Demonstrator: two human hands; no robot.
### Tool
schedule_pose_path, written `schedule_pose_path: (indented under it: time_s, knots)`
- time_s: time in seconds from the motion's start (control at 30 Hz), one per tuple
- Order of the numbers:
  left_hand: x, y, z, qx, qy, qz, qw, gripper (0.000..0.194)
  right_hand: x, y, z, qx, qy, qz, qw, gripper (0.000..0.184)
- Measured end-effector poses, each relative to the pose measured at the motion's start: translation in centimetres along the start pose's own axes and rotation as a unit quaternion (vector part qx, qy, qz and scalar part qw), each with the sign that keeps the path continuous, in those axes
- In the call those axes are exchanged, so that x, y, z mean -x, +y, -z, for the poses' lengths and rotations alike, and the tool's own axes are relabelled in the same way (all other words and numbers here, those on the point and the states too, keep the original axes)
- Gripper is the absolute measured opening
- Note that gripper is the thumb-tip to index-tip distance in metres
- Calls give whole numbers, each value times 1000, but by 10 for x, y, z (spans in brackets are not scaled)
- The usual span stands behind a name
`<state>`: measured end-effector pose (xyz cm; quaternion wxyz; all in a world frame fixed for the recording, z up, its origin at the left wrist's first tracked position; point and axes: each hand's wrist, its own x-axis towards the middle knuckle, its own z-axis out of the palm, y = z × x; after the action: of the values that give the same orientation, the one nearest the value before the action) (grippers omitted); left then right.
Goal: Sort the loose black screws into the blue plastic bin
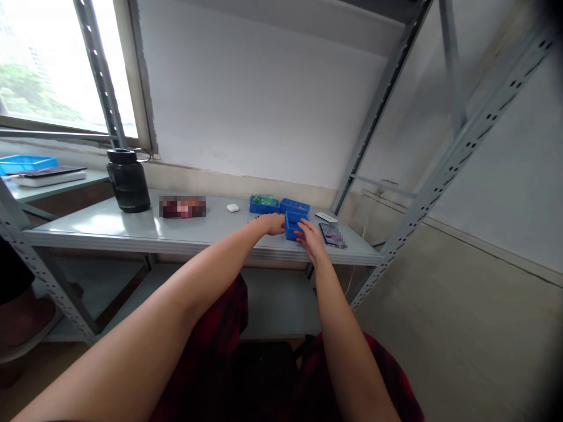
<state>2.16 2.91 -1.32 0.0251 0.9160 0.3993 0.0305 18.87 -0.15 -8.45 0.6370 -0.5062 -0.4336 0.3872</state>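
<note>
A small blue plastic bin point(291, 235) is between my two hands, near the front edge of the grey shelf table point(211, 233). My left hand point(274, 224) is closed against the bin's left side, its fingertips hidden. On the opposite side, my right hand point(311, 237) has its fingers bent around the bin's right wall. Just behind are two more blue bins: the left bin point(264, 208) has green packaging point(263, 200) in it, and the right bin point(295, 203) holds small pieces too tiny to name. Some small dark bits lie beside my left hand.
Right of my hands lie a phone point(333, 235) and a white flat object point(326, 217). Leftward are a white earbud case point(233, 208), a blurred-out item point(182, 207) and a black bottle point(129, 181). A metal rack post point(396, 234) borders the right end. Another person's foot point(30, 322) shows lower left.
</note>
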Motion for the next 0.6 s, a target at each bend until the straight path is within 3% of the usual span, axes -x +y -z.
schedule_pose_path:
  time_s: [0.33,0.6]
  knots:
    - [-4,-17,-5,-31,-15,7,999,31,2,-2,-1,5,3,-3,1000,46]
    - [-21,-30,-29,1,0,19,1000,34,2,-1,-3,7,9,-1,1000,42]
